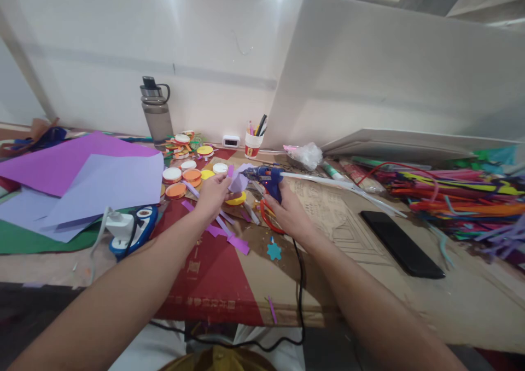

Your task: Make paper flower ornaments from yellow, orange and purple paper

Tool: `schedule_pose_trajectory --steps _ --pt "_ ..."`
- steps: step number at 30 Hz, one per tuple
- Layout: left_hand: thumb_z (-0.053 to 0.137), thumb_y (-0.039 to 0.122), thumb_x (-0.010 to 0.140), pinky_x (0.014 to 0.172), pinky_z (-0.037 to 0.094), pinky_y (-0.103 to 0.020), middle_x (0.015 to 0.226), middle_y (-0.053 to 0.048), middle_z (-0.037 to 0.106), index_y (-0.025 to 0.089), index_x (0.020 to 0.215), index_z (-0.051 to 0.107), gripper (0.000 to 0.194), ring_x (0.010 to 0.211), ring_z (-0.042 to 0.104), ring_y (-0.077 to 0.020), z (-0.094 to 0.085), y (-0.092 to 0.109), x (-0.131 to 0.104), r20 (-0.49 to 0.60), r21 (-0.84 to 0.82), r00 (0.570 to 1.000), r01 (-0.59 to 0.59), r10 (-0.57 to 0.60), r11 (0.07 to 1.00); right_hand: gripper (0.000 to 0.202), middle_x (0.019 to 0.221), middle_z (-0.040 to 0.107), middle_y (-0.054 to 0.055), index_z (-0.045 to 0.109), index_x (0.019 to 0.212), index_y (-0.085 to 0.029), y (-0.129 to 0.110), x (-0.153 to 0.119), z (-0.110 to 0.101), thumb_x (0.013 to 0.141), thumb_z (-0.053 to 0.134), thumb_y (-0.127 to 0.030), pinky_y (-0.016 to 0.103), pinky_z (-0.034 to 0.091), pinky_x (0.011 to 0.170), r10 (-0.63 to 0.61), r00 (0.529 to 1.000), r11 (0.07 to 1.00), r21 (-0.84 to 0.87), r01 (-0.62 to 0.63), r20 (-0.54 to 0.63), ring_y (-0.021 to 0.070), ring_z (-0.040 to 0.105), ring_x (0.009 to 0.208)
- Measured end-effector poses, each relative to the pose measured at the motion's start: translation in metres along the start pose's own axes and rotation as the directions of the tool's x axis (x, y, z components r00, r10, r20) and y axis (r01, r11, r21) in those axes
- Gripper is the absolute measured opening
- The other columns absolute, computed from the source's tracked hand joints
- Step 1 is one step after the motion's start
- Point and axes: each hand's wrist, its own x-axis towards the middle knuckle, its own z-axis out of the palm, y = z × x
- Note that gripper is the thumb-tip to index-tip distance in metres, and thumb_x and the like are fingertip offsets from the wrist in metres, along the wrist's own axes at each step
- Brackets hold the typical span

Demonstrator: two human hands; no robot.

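Observation:
Near the middle of the table, my left hand (214, 195) pinches a small piece of purple paper (238, 180). My right hand (287, 211) is wrapped round the handle of a blue glue gun (266, 178), whose nozzle points left at the paper. A long clear glue stick (320, 179) sticks out of the back of the gun. Orange-handled scissors (268, 219) lie partly hidden beneath my right hand. Below and left of the gun are purple paper strips (238, 243), and a teal paper flower shape (274, 251) lies nearer the front.
Round white and orange discs (176, 190) lie left of my hands. Purple sheets (110, 182) and a power strip (141, 229) are further left. A bottle (158, 116) and a pen cup (253, 144) stand behind. A phone (400, 242) and colourful strips (467, 196) lie right. The black cord hangs over the front edge.

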Motion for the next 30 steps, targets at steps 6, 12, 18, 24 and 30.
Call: schedule_pose_trajectory --steps 6,12,18,24,30 --pt "0.065 0.025 0.074 0.065 0.060 -0.029 0.082 -0.005 0.070 0.013 0.086 0.064 0.016 0.063 0.064 -0.0111 0.0002 -0.0002 -0.0008 0.014 0.003 1.000 0.006 -0.006 1.000 0.044 0.115 0.063 0.011 0.045 0.131 -0.020 -0.0018 -0.0007 -0.0009 0.088 0.050 -0.031 0.044 0.045 0.092 -0.002 1.000 1.000 0.010 0.002 0.003 0.0258 0.060 0.102" --pt "0.066 0.024 0.075 0.068 0.061 -0.031 0.076 -0.003 0.068 0.013 0.079 0.062 0.012 0.057 0.061 -0.0089 0.0002 0.0019 -0.0015 0.007 -0.023 1.000 0.000 0.000 1.000 0.041 0.111 0.064 0.010 0.047 0.128 -0.021 -0.0032 -0.0015 -0.0019 0.088 0.049 -0.031 0.044 0.046 0.090 -0.002 1.000 1.000 0.012 0.002 0.001 0.0256 0.060 0.099" --pt "0.067 0.025 0.074 0.071 0.061 -0.032 0.073 -0.002 0.066 0.013 0.081 0.063 0.014 0.057 0.060 -0.0082 -0.0005 0.0025 -0.0007 0.009 -0.025 1.000 -0.001 0.001 1.000 0.043 0.114 0.064 0.010 0.047 0.130 -0.022 -0.0018 -0.0024 -0.0018 0.088 0.050 -0.032 0.045 0.046 0.091 0.000 1.000 1.000 0.031 -0.001 0.009 0.0262 0.060 0.102" --pt "0.066 0.024 0.075 0.067 0.061 -0.031 0.080 -0.004 0.069 0.014 0.083 0.065 0.012 0.063 0.065 -0.0119 0.0009 0.0020 -0.0018 0.012 -0.022 1.000 0.010 -0.010 1.000 0.045 0.122 0.062 0.011 0.045 0.133 -0.021 -0.0024 -0.0019 -0.0020 0.089 0.049 -0.032 0.046 0.043 0.096 -0.011 1.000 0.999 0.052 0.010 0.005 0.0266 0.058 0.109" --pt "0.063 0.024 0.076 0.064 0.060 -0.029 0.079 -0.004 0.069 0.014 0.085 0.068 0.013 0.064 0.065 -0.0131 0.0015 0.0033 -0.0020 0.020 -0.014 1.000 0.015 -0.015 1.000 0.047 0.122 0.062 0.011 0.044 0.135 -0.021 -0.0029 -0.0028 -0.0021 0.089 0.049 -0.031 0.047 0.044 0.096 -0.002 1.000 0.999 0.035 0.002 0.019 0.0272 0.059 0.108"
